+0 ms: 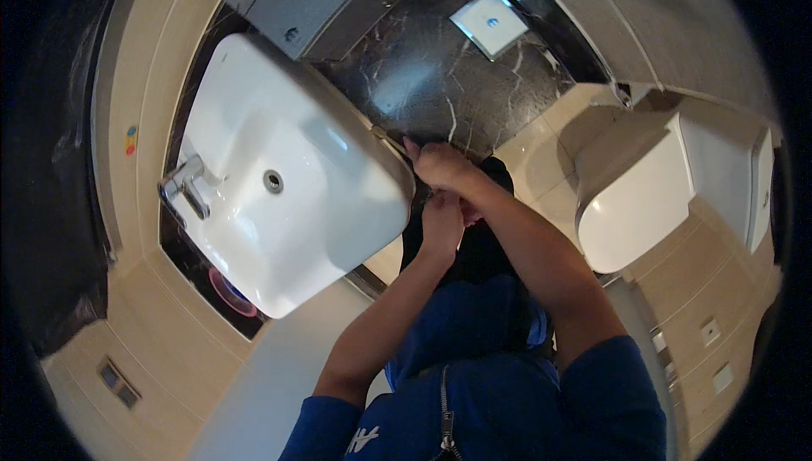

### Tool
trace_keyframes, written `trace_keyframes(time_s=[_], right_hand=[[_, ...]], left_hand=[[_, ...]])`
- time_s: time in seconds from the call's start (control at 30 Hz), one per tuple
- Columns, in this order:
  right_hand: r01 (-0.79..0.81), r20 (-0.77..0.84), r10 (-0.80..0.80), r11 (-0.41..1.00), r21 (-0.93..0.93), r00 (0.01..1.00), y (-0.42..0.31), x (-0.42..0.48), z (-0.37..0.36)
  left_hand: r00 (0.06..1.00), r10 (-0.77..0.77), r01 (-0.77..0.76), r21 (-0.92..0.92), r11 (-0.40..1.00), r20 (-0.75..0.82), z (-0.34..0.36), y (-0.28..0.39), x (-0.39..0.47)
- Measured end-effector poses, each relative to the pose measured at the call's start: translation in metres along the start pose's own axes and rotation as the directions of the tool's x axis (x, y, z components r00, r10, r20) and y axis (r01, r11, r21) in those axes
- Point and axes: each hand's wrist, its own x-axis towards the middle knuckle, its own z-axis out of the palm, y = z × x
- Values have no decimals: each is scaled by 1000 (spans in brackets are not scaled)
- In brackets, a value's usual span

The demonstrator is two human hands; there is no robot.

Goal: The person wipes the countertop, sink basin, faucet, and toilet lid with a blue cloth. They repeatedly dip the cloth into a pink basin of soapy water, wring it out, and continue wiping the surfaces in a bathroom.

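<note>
My right hand (442,165) is just off the front right rim of the white ceramic washbasin (330,207), one finger pointing toward the counter edge. Close below it, my left hand (442,220) is bent inward, with its fingers mostly hidden under my right wrist. A small pinkish patch (471,212) shows beside the left hand; I cannot tell whether it is fingers or an object. Whether either hand holds anything is hidden. Both hands are in front of my dark trousers (482,245). The basin has a chrome faucet (187,188) and a round drain (273,181).
Beyond the basin stands a grey box-like unit (317,4). A square white panel (490,22) lies on the dark marble surface (412,74). To the right is a white toilet with its lid (637,198) down. A pink round item (231,293) sits behind the basin.
</note>
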Motion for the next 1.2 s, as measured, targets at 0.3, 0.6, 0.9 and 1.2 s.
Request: trace_keyframes(time_s=[0.3,0.6,0.9,1.2], right_hand=[[-33,-132,78,949,312,988,30,-46,36],[364,-331,-314,926,98,890,-35,34,-14],[186,13,-187,962,-200,982,-56,11,-32],[275,-32,-295,920,-280,955,-84,58,-43]], left_hand=[[969,209,-155,333,930,-133,12,-23,-30],[906,176,-243,-133,961,-386,5,43,26],[923,77,-245,-422,873,-378,23,34,16],[952,-6,-192,-615,765,-305,9,104,13]])
